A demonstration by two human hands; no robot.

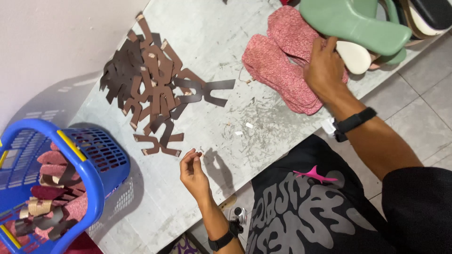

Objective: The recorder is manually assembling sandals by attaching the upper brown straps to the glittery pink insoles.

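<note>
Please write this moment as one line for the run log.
left hand: raised over table, fingertips pinched, hold unclear | right hand: on pink insoles | brown straps: piled apart

A scuffed grey table (263, 127) runs across the frame. Brown strap cut-outs (150, 84) lie heaped at upper left, a stack of pink insoles (278, 66) at upper right, a blue basket (94, 155) at lower left.
</note>
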